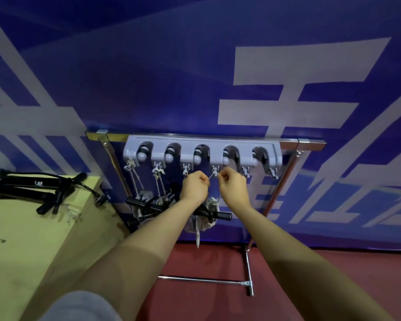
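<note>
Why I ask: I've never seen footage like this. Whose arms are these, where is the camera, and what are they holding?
The one picture comes from a camera worn on a person's head, looking down at their own bare arms. The left hand and right hand pinch a thin white string at a hook under a grey plastic slotted rack on a shiny metal stand. Pale cloth bags hang below. Black skipping ropes lie on the pale wooden table at left.

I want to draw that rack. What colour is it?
The rack is pale bluish grey; the head view shows it best.
</note>
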